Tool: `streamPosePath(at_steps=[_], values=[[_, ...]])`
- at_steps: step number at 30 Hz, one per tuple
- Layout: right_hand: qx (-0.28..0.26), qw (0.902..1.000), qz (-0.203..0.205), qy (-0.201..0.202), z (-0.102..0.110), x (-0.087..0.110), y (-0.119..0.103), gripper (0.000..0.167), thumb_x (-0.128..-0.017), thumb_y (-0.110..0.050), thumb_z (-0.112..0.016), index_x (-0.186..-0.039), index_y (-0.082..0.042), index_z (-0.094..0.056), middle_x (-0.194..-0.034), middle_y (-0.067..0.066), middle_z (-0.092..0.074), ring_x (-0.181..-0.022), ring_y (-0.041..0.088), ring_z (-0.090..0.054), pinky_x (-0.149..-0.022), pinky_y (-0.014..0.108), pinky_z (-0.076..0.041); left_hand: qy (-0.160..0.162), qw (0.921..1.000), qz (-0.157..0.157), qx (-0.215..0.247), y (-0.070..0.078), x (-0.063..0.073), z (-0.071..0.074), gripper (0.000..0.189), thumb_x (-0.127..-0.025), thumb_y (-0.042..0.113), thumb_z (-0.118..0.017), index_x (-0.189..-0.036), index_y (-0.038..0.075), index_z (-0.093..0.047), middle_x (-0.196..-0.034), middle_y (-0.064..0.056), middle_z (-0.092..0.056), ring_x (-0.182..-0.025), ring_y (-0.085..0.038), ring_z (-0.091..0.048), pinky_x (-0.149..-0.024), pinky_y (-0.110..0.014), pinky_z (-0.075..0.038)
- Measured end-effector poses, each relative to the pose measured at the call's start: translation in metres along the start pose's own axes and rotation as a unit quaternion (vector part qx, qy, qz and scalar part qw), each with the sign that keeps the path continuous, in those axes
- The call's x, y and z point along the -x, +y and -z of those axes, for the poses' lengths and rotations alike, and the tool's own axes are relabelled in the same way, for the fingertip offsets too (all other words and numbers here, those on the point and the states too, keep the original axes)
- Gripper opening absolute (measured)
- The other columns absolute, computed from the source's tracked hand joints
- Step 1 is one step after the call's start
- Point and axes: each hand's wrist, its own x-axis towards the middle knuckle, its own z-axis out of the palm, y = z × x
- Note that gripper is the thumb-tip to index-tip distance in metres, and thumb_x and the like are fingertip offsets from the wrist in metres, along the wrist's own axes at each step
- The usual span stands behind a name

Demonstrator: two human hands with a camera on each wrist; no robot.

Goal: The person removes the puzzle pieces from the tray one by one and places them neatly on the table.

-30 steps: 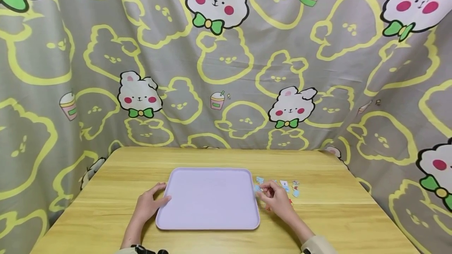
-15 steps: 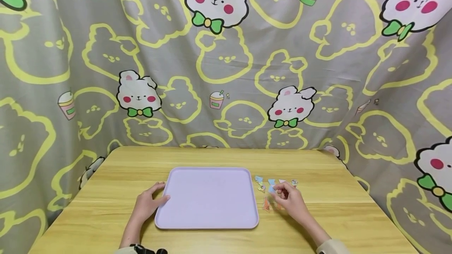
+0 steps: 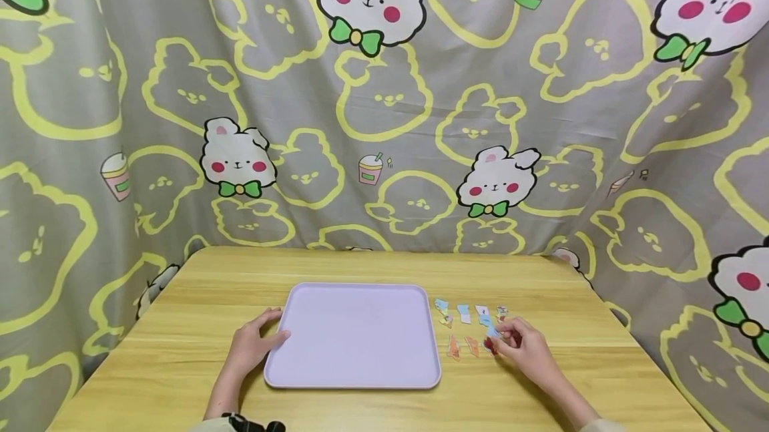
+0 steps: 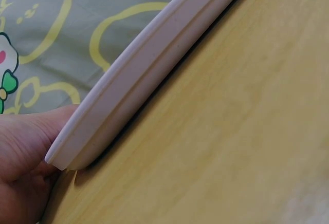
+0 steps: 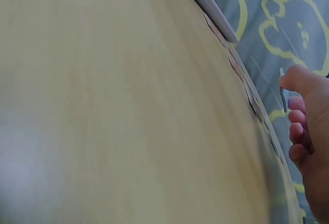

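A pale purple tray (image 3: 354,338) lies flat on the wooden table. My left hand (image 3: 251,346) holds its left rim, with the thumb over the edge and the other fingers along the outside. In the left wrist view, part of that hand (image 4: 25,157) shows at the tray's corner (image 4: 128,80). To the right of the tray, my right hand (image 3: 527,350) pinches a light blue puzzle piece (image 3: 492,330) above the loose pieces. Seen edge-on in the right wrist view, the thin piece (image 5: 283,93) sits between thumb and fingers, off the table.
Several puzzle pieces lie in loose rows right of the tray: blue-and-white ones (image 3: 463,314) at the back, orange ones (image 3: 454,347) in front. A red one (image 3: 489,345) is partly behind the right fingers. A patterned curtain (image 3: 384,118) surrounds the wooden table (image 3: 180,365).
My right hand has moved rightward from beside the tray's edge, over the loose pieces, with the light blue puzzle piece in its fingers. The left hand and tray have stayed put.
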Motion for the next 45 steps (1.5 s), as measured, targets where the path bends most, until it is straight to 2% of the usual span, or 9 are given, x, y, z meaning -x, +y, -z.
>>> streamPosePath(at_steps=[6,13,23,32,40,45], values=[[0.018,0.9996,-0.019,-0.01,0.011,0.006,0.01,0.016,-0.078,-0.001,-0.077,-0.089,-0.005,-0.066,-0.076,-0.002,-0.054,-0.063,-0.006,-0.041,-0.051,0.016,-0.041,0.001,1.0,-0.004,-0.001,-0.002,0.0,-0.001,0.056,-0.088,0.026,-0.072,-0.135,0.001,-0.056,-0.149,-0.027,-0.041,-0.141,-0.049,-0.032,-0.116,-0.062,-0.027],[0.044,0.9989,-0.017,-0.002,0.022,0.01,0.018,0.015,-0.078,-0.001,-0.077,-0.087,-0.004,-0.066,-0.075,-0.003,-0.052,-0.062,-0.006,-0.039,-0.05,0.017,-0.038,0.004,1.0,-0.007,-0.005,-0.004,-0.002,-0.001,0.055,-0.087,0.025,-0.073,-0.134,0.001,-0.057,-0.149,-0.026,-0.042,-0.14,-0.049,-0.033,-0.116,-0.062,-0.027],[0.074,0.9969,-0.018,-0.018,0.024,0.009,0.026,0.014,-0.078,-0.003,-0.077,-0.086,-0.007,-0.066,-0.074,-0.004,-0.052,-0.062,-0.005,-0.038,-0.051,0.017,-0.036,0.0,1.0,-0.001,-0.001,-0.005,-0.003,-0.001,0.056,-0.088,0.027,-0.072,-0.136,0.002,-0.056,-0.15,-0.027,-0.04,-0.141,-0.049,-0.032,-0.116,-0.063,-0.027],[0.081,0.9958,0.002,-0.042,0.024,0.008,0.028,0.014,-0.078,-0.001,-0.075,-0.083,-0.008,-0.065,-0.075,-0.005,-0.05,-0.062,-0.004,-0.04,-0.052,0.017,-0.038,0.003,1.0,-0.002,-0.002,-0.006,-0.002,-0.003,0.055,-0.088,0.026,-0.072,-0.135,0.002,-0.057,-0.15,-0.027,-0.041,-0.141,-0.049,-0.033,-0.116,-0.062,-0.028],[0.082,0.995,0.039,-0.042,0.024,0.008,0.029,0.017,-0.075,0.001,-0.076,-0.081,-0.008,-0.064,-0.074,-0.005,-0.049,-0.062,-0.005,-0.039,-0.051,0.016,-0.037,0.004,1.0,-0.009,0.0,-0.005,-0.003,-0.003,0.053,-0.088,0.022,-0.071,-0.135,0.001,-0.057,-0.149,-0.027,-0.041,-0.141,-0.049,-0.033,-0.116,-0.062,-0.029],[0.078,0.9948,0.048,-0.045,0.025,0.007,0.028,0.018,-0.074,0.001,-0.077,-0.081,-0.008,-0.063,-0.074,-0.006,-0.05,-0.062,-0.005,-0.039,-0.05,0.016,-0.036,0.003,1.0,-0.009,-0.001,-0.005,-0.002,-0.002,0.054,-0.088,0.023,-0.071,-0.135,0.002,-0.056,-0.149,-0.027,-0.041,-0.141,-0.049,-0.033,-0.115,-0.062,-0.029]])
